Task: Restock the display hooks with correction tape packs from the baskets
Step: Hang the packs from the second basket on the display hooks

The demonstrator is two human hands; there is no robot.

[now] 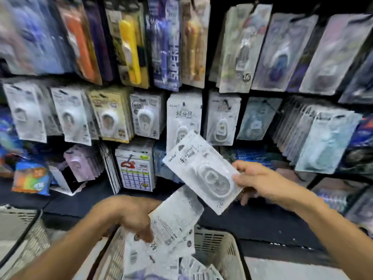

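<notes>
Head view: a white carded correction tape pack point(203, 174) is pinched at its lower edge by the right hand point(256, 178), unhung. The left hand point(131, 217) grips more packs point(173, 225) above the beige plastic basket point(218, 247); restocking is mid-way.

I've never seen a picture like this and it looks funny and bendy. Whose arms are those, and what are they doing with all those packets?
The picture comes from a camera worn on a person's head, looking down, so you see their own two arms. The wide lens bends the edges.

The right hand pinches one white correction tape pack by its edge, its front facing us, held up before the display wall. The left hand grips a stack of the same packs, back side showing, over a beige plastic basket with more packets inside.

The wall is full of hanging packets in rows, one of them looking like the held one.
</notes>
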